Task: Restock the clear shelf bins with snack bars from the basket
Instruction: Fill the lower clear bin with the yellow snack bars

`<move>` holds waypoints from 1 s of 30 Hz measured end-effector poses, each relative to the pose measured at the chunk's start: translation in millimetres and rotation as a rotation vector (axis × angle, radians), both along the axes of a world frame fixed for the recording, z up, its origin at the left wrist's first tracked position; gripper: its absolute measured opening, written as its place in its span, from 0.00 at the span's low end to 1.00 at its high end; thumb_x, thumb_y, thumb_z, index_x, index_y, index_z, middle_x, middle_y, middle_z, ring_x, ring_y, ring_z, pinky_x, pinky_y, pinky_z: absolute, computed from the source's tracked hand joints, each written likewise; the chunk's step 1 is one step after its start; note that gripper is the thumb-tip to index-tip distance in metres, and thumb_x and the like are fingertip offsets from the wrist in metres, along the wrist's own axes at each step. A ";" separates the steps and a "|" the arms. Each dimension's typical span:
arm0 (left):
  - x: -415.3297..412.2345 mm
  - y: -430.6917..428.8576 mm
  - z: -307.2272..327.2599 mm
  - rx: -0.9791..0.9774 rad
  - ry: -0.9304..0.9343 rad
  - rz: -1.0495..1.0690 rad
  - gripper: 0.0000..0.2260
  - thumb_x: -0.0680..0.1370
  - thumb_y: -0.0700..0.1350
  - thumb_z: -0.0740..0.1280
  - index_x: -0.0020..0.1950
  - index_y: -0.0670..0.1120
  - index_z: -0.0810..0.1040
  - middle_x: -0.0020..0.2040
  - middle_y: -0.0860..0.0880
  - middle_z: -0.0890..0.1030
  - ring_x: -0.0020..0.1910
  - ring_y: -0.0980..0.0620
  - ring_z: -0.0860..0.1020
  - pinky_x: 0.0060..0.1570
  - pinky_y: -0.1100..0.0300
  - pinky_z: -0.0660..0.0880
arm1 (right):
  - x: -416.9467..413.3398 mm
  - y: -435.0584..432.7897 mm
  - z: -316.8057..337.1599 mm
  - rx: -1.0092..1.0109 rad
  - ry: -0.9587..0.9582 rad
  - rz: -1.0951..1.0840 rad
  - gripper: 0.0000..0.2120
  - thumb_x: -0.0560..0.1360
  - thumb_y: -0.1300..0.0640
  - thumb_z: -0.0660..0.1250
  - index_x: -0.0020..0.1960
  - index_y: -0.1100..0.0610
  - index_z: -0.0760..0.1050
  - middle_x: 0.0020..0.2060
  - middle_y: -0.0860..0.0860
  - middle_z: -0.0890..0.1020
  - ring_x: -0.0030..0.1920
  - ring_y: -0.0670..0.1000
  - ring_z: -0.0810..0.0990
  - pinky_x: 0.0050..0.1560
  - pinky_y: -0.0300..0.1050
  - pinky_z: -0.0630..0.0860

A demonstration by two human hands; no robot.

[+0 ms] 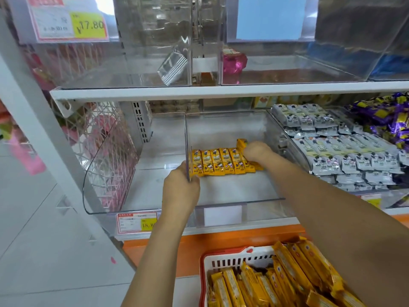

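A row of yellow snack bars (pixel 218 161) lies side by side on the floor of the clear shelf bin (pixel 239 191) on the lower shelf. My right hand (pixel 256 151) reaches into the bin and holds the rightmost bars at the end of the row. My left hand (pixel 180 189) grips the bin's clear left side wall, next to the first bar. At the bottom right, the white basket with a red rim (pixel 225 259) is full of several more yellow bars (pixel 287 278).
An empty clear bin (pixel 124 185) sits to the left. To the right are bins of grey-white bars (pixel 336 149) and purple-yellow candy (pixel 385 114). Clear bins (pixel 287 69) line the upper shelf. An orange base (pixel 210 240) runs below the shelf.
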State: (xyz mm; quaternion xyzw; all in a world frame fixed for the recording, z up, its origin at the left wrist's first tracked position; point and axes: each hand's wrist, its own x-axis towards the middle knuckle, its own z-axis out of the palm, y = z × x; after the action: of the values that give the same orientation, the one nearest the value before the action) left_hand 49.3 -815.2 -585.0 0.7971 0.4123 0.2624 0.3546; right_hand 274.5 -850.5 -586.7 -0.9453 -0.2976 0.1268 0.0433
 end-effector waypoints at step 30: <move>-81.6 -71.2 -32.7 -0.097 -0.476 0.105 0.09 0.77 0.51 0.64 0.44 0.53 0.83 0.42 0.53 0.85 0.44 0.53 0.81 0.47 0.57 0.76 | -132.7 -46.1 20.5 0.629 0.302 0.230 0.12 0.77 0.59 0.64 0.39 0.65 0.75 0.35 0.57 0.77 0.37 0.50 0.76 0.40 0.46 0.74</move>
State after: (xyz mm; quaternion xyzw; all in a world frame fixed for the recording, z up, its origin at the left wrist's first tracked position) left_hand -32.3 -886.4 -617.7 0.6722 0.3701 0.4409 0.4656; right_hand 141.7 -896.6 -566.2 -0.8167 -0.4166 0.1712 0.3607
